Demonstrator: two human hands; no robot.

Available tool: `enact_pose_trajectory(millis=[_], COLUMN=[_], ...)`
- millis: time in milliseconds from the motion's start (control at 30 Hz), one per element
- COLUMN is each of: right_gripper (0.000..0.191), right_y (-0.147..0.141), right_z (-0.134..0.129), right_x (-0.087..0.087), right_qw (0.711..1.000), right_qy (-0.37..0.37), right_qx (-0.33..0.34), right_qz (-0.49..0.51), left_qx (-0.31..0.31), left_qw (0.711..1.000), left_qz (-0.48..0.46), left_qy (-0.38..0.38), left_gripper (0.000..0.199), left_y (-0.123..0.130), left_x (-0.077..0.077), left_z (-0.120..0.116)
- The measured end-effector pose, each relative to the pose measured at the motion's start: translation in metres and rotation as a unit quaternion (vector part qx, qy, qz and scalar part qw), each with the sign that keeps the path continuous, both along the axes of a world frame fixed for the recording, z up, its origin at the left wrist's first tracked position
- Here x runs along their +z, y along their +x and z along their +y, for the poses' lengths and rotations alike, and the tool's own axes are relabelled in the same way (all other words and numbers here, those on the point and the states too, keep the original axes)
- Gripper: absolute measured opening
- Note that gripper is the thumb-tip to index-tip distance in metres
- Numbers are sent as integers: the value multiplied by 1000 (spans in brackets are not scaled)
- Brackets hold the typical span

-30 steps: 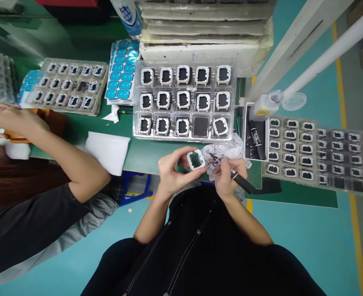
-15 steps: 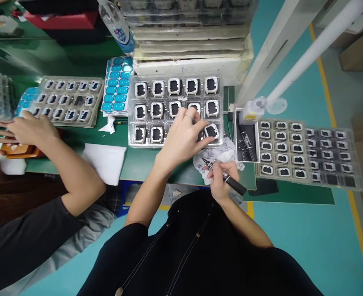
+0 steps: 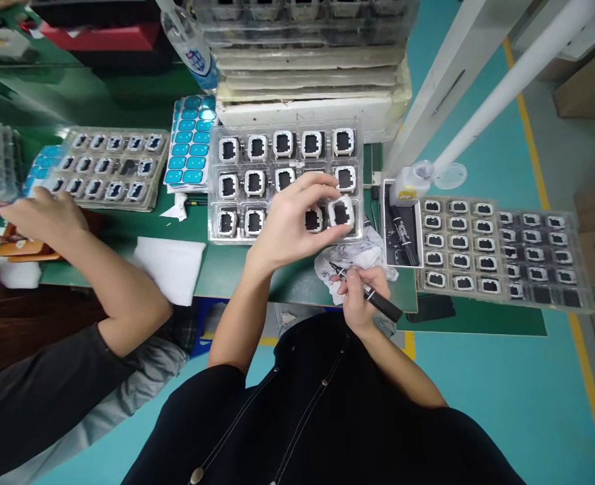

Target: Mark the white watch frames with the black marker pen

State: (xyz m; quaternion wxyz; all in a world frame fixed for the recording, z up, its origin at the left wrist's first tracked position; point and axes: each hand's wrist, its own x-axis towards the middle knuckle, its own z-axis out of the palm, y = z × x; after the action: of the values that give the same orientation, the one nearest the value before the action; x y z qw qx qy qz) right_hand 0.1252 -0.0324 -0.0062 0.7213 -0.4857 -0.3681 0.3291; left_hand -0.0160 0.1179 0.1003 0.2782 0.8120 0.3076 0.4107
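Note:
My left hand (image 3: 297,219) reaches over the clear plastic tray (image 3: 297,164) and grips a white square frame (image 3: 341,213) with a dark opening, thumb at its lower edge and fingers above. The frame looks slightly raised and tilted at the tray's front right corner. Other white frames sit in the tray's pockets, a few partly hidden by the hand. In my right hand (image 3: 362,300) is an uncapped black marker pen (image 3: 379,302), its tip pointing up and left. Beneath that hand a stained white cloth (image 3: 351,259) lies crumpled on the table edge.
A box (image 3: 402,259) holding another marker and a white bottle (image 3: 409,186) stands right of the tray. Further right are more frame-filled trays (image 3: 499,254). Blue sticker sheets (image 3: 186,176), a folded white cloth (image 3: 170,266) and a co-worker's arm (image 3: 126,296) are at left. A white post (image 3: 441,94) rises behind.
My left hand has opened wider around the corner frame, which now sits higher and tilted in its fingers. The right hand and marker stay almost still. The co-worker's hands shifted slightly.

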Motion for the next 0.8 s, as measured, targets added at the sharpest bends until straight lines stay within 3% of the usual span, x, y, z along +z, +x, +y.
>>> enact_pose_trajectory(millis=[100,233,400,533,633,800], right_gripper=[32,33,36,34,33,24], right_y=[0,1,1,2,5,7], right_z=[-1,-2,-2,-3,-4,-4], right_x=[-2,-2,-2,-3,-3,-1], right_qw=[1000,1000,1000,999,998,993], right_qy=[-4,-11,-20,-32,-39,-33], right_qx=[10,13,4,1,16,57], right_qz=[8,6,-9,-28,-47,-93], left_qx=[-42,1,51,108,137,136], left_qw=[977,935,907,888,894,928], left_qz=[-188,-327,-300,-256,-186,-113], left_qy=[-85,-135,-290,-366,-385,-327], left_gripper=[49,59,64,57,54,50], left_y=[-18,-34,-37,-29,-20,-10], left_x=[-5,-28,-50,-67,-81,-98], left_z=[-22,-62,-110,-127,-128,-121])
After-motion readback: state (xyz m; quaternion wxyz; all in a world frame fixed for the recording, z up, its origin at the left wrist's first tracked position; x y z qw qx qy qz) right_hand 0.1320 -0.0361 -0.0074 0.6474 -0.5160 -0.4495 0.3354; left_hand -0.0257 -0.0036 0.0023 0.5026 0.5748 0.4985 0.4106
